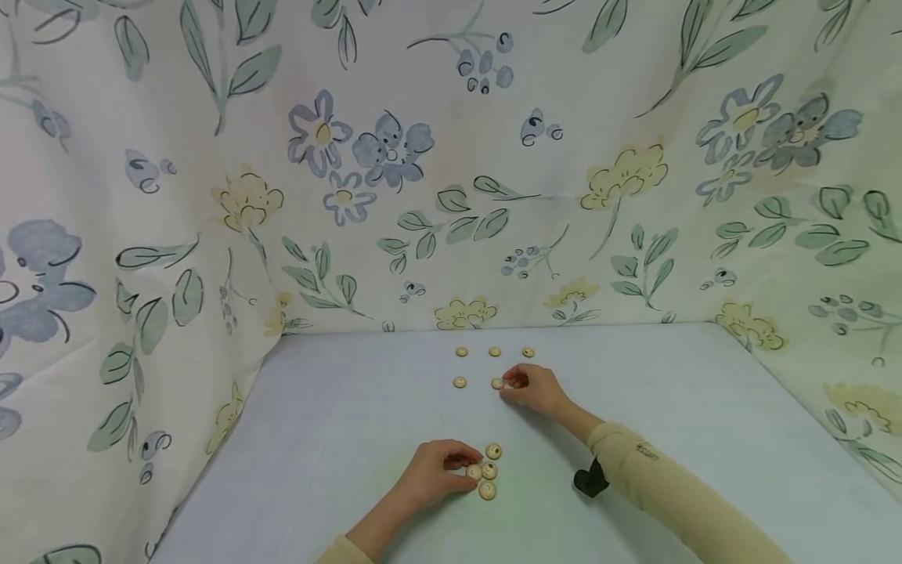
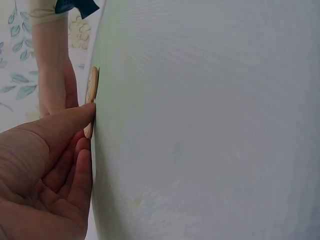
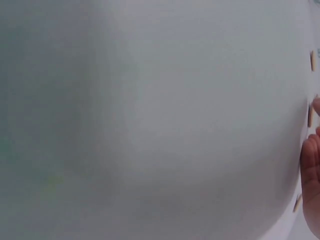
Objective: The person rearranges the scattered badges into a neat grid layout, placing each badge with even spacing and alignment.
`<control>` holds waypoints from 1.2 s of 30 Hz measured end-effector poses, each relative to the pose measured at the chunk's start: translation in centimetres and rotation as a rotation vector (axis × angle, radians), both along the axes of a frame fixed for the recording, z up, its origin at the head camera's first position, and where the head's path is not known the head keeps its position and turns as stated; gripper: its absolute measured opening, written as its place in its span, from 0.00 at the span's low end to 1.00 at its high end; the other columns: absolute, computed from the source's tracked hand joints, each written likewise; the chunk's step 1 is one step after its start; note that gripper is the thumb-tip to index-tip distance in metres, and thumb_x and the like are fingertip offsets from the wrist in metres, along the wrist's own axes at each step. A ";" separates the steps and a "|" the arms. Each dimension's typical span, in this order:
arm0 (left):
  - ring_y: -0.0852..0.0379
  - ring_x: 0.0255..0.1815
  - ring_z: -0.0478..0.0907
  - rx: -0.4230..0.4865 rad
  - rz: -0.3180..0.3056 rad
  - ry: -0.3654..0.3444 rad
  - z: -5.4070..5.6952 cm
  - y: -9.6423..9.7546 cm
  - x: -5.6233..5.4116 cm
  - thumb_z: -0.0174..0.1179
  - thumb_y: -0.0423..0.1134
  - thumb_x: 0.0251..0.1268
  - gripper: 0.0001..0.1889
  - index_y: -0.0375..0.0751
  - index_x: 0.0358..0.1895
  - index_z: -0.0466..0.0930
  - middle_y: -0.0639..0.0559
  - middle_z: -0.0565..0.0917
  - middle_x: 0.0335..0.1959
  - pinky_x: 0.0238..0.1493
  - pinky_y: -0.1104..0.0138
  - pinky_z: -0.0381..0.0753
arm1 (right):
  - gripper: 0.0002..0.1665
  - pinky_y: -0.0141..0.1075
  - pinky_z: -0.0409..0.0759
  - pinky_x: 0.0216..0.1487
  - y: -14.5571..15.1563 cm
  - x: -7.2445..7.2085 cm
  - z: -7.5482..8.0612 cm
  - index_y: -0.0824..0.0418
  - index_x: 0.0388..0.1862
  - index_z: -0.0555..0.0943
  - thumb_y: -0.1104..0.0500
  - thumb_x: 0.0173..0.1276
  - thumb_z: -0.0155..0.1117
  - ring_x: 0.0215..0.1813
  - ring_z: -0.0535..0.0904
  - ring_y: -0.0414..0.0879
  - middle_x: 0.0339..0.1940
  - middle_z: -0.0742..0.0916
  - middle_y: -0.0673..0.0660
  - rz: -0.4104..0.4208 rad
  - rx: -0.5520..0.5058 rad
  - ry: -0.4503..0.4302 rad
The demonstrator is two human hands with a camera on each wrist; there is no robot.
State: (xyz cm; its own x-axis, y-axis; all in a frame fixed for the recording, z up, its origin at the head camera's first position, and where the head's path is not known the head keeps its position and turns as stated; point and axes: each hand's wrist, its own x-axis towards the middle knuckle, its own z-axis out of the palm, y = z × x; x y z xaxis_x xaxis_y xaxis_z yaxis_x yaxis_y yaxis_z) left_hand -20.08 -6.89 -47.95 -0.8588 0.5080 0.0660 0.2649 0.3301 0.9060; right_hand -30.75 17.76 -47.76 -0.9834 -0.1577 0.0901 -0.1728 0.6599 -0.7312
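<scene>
Small round pale wooden discs, some with dark marks, lie on the white tabletop. In the head view my left hand [image 1: 435, 471] pinches one wooden disc [image 1: 474, 471] between thumb and fingers, at the left side of a small cluster of discs [image 1: 487, 490]. Farther back, my right hand [image 1: 541, 390] has thumb and fingertips at the right edge of another disc [image 1: 497, 384], which lies flat on the table. The left wrist view shows my left hand [image 2: 45, 160] with thumb on a disc edge. Only part of my right hand [image 3: 311, 165] enters the right wrist view.
Behind the right hand, three discs [image 1: 495, 352] form a row, with a single disc [image 1: 460, 382] in front at the left. A floral curtain [image 1: 451, 196] surrounds the white table [image 1: 338, 439] at the back and sides. A black strap part [image 1: 590, 479] hangs from the right sleeve.
</scene>
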 end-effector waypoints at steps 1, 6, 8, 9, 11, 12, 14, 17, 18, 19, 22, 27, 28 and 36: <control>0.54 0.44 0.81 0.001 0.001 0.001 0.0 0.0 0.0 0.73 0.30 0.50 0.16 0.38 0.45 0.86 0.50 0.86 0.42 0.49 0.65 0.81 | 0.14 0.34 0.75 0.35 0.1 0.2 0.0 0.62 0.40 0.83 0.59 0.58 0.75 0.34 0.76 0.43 0.30 0.82 0.50 0.008 -0.003 -0.003; 0.54 0.45 0.81 0.005 0.006 0.000 -0.2 -0.1 0.0 0.73 0.30 0.50 0.16 0.38 0.45 0.86 0.51 0.86 0.42 0.49 0.65 0.81 | 0.13 0.33 0.75 0.36 0.6 1.2 -0.4 0.60 0.41 0.84 0.57 0.58 0.75 0.34 0.76 0.41 0.30 0.82 0.48 0.052 -0.020 -0.014; 0.54 0.44 0.81 0.001 0.007 -0.003 -0.1 0.0 0.0 0.73 0.30 0.50 0.16 0.38 0.45 0.86 0.51 0.86 0.41 0.49 0.65 0.81 | 0.13 0.32 0.76 0.36 0.7 1.8 -0.4 0.59 0.40 0.84 0.57 0.58 0.74 0.34 0.76 0.42 0.30 0.82 0.48 0.069 -0.036 -0.020; 0.54 0.44 0.81 0.000 0.006 -0.004 -0.1 0.0 0.0 0.73 0.30 0.50 0.16 0.38 0.45 0.86 0.51 0.86 0.42 0.49 0.65 0.81 | 0.13 0.32 0.76 0.35 0.8 2.1 -0.4 0.59 0.40 0.84 0.57 0.58 0.74 0.34 0.76 0.42 0.30 0.82 0.48 0.079 -0.043 -0.022; 0.54 0.44 0.81 -0.005 0.006 -0.004 0.0 0.0 0.0 0.73 0.30 0.50 0.15 0.38 0.44 0.86 0.51 0.86 0.41 0.49 0.66 0.81 | 0.13 0.31 0.76 0.34 0.8 2.8 -0.3 0.59 0.40 0.84 0.57 0.59 0.74 0.34 0.76 0.42 0.30 0.82 0.48 0.101 -0.055 -0.021; 0.54 0.44 0.81 -0.008 0.007 -0.002 0.0 0.0 0.0 0.73 0.30 0.50 0.15 0.38 0.44 0.86 0.51 0.86 0.41 0.49 0.66 0.81 | 0.13 0.30 0.76 0.34 0.8 3.2 -0.3 0.59 0.40 0.84 0.56 0.59 0.74 0.34 0.76 0.42 0.29 0.82 0.48 0.112 -0.059 -0.021; 0.54 0.44 0.81 -0.010 0.008 0.002 0.1 0.0 0.0 0.73 0.30 0.50 0.15 0.37 0.44 0.86 0.51 0.86 0.41 0.49 0.67 0.81 | 0.12 0.30 0.76 0.33 0.8 4.0 -0.2 0.59 0.39 0.84 0.56 0.59 0.74 0.33 0.76 0.41 0.29 0.82 0.47 0.136 -0.063 -0.013; 0.54 0.44 0.81 -0.007 0.009 0.011 0.1 0.0 0.0 0.73 0.30 0.50 0.15 0.37 0.44 0.86 0.51 0.86 0.41 0.48 0.67 0.81 | 0.12 0.29 0.76 0.33 0.8 5.1 -0.2 0.59 0.39 0.84 0.56 0.59 0.74 0.32 0.76 0.40 0.29 0.82 0.46 0.165 -0.064 -0.005; 0.54 0.44 0.81 -0.006 0.010 0.014 0.1 0.0 0.0 0.73 0.30 0.50 0.15 0.37 0.44 0.86 0.51 0.86 0.41 0.48 0.67 0.81 | 0.12 0.29 0.77 0.33 0.8 5.5 -0.2 0.59 0.39 0.84 0.56 0.59 0.74 0.32 0.76 0.39 0.29 0.82 0.46 0.174 -0.065 0.001; 0.54 0.44 0.81 -0.005 0.010 0.016 0.0 0.0 0.0 0.73 0.30 0.50 0.15 0.37 0.44 0.86 0.51 0.86 0.41 0.48 0.67 0.81 | 0.13 0.29 0.77 0.33 0.8 5.8 -0.1 0.59 0.39 0.84 0.56 0.59 0.74 0.32 0.76 0.39 0.28 0.82 0.46 0.182 -0.067 0.004; 0.54 0.44 0.81 -0.005 0.012 0.019 0.0 0.0 0.0 0.73 0.30 0.50 0.16 0.38 0.44 0.86 0.51 0.86 0.41 0.48 0.66 0.81 | 0.13 0.29 0.77 0.34 0.7 6.7 -0.2 0.59 0.40 0.84 0.55 0.59 0.74 0.32 0.76 0.38 0.29 0.82 0.45 0.208 -0.068 0.010; 0.53 0.44 0.81 -0.009 0.014 0.016 0.1 0.0 -0.1 0.73 0.30 0.50 0.16 0.37 0.45 0.86 0.51 0.86 0.42 0.49 0.65 0.81 | 0.14 0.29 0.78 0.33 0.5 7.8 -0.4 0.58 0.39 0.83 0.54 0.58 0.75 0.31 0.75 0.36 0.28 0.81 0.44 0.253 -0.062 0.024; 0.53 0.44 0.81 -0.008 0.013 0.016 0.1 0.0 -0.1 0.73 0.30 0.50 0.16 0.37 0.45 0.86 0.50 0.86 0.42 0.49 0.64 0.81 | 0.14 0.29 0.78 0.33 0.5 8.1 -0.4 0.58 0.39 0.83 0.54 0.58 0.75 0.31 0.76 0.36 0.28 0.81 0.44 0.263 -0.066 0.027; 0.51 0.45 0.81 0.023 -0.002 0.016 -0.1 0.1 0.0 0.73 0.30 0.50 0.16 0.37 0.45 0.86 0.50 0.86 0.42 0.50 0.62 0.81 | 0.14 0.29 0.79 0.32 -0.3 10.5 -0.4 0.58 0.38 0.83 0.54 0.57 0.76 0.31 0.77 0.37 0.30 0.84 0.49 0.389 -0.131 0.055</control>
State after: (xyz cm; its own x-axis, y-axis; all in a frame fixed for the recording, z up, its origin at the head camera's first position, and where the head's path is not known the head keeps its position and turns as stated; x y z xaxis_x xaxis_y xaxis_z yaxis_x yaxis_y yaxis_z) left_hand -20.13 -6.80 -48.03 -0.8564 0.5083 0.0912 0.2800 0.3087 0.9090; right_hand -20.22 17.41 -48.14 -0.8460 -0.5001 0.1849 -0.4320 0.4398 -0.7873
